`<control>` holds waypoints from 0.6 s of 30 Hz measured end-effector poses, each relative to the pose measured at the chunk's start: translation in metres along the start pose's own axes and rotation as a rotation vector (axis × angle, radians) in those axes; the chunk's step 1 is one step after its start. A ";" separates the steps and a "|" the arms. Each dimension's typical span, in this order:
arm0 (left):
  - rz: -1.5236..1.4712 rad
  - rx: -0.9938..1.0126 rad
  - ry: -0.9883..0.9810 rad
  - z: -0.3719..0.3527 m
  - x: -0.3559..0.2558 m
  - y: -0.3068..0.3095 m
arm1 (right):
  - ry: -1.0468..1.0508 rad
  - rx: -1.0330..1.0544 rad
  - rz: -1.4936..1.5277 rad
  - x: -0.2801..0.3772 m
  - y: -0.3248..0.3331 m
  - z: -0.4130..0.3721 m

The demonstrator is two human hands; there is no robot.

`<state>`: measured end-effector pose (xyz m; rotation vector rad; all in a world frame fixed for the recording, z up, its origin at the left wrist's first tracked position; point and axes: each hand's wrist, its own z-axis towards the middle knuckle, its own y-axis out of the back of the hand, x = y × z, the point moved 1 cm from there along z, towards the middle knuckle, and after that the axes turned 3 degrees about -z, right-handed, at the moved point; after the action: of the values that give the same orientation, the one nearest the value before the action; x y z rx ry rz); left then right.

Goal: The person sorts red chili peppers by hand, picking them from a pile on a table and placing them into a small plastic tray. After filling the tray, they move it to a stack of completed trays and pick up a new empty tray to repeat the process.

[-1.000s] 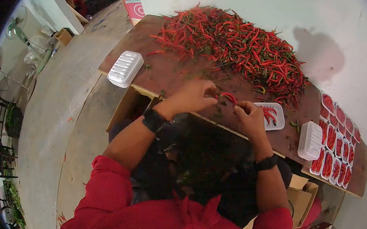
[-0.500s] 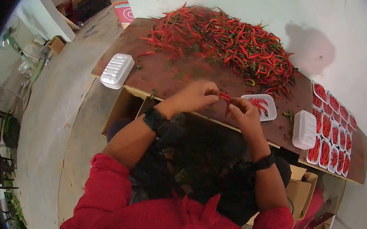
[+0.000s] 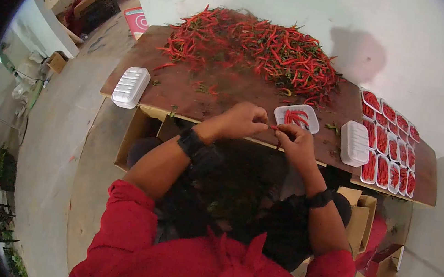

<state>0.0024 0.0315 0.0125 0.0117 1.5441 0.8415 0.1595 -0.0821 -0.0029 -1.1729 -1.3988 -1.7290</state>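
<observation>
My left hand (image 3: 244,121) is closed in a pinch above the table's front edge, its fingertips at a red chili pepper (image 3: 273,127). Facing it, my right hand (image 3: 297,145) grips red chili from the other side, and fingers hide most of it. Just behind my right hand, a white foam tray (image 3: 311,116) holds several red chilies (image 3: 295,117). A large heap of red chilies (image 3: 293,56) with green stems covers the back of the brown table (image 3: 183,92).
White stacked trays (image 3: 130,87) stand upside down at the table's left end. Another upturned stack (image 3: 354,143) is on the right, beside rows of filled chili trays (image 3: 383,170). Cardboard boxes (image 3: 358,222) are below the table at right. A wall (image 3: 410,51) rises behind.
The view has shifted, so the table and trays appear farther left. My hands remain together at the front edge, and less of the red chili shows between them now.
</observation>
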 end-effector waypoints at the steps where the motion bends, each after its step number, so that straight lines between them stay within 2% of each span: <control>1: 0.057 -0.022 -0.047 0.002 -0.002 -0.002 | 0.053 -0.041 -0.072 0.001 0.003 -0.003; 2: 0.055 -0.026 -0.053 0.004 -0.005 -0.004 | 0.108 -0.080 -0.145 0.003 0.006 -0.006; 6: 0.185 -0.034 -0.038 0.014 -0.009 -0.019 | 0.085 -0.135 -0.239 0.012 0.013 -0.016; 8: 0.238 -0.054 -0.029 0.020 -0.009 -0.025 | 0.263 -0.229 -0.481 0.005 0.016 -0.014; 11: 0.284 -0.012 0.029 0.028 -0.002 -0.035 | 0.256 -0.246 -0.511 -0.002 0.018 -0.013; 14: 0.427 -0.082 0.018 0.037 0.013 -0.045 | 0.245 -0.209 -0.556 0.005 0.022 -0.013; 17: 0.482 0.006 -0.009 0.040 0.016 -0.043 | 0.193 -0.278 -0.386 0.005 0.029 -0.012; 18: 0.399 0.202 -0.049 0.040 0.016 -0.041 | 0.183 -0.285 -0.388 -0.001 0.033 -0.009</control>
<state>0.0527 0.0287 -0.0186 0.4978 1.5994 0.9827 0.1866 -0.0994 0.0092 -0.8922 -1.3636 -2.3064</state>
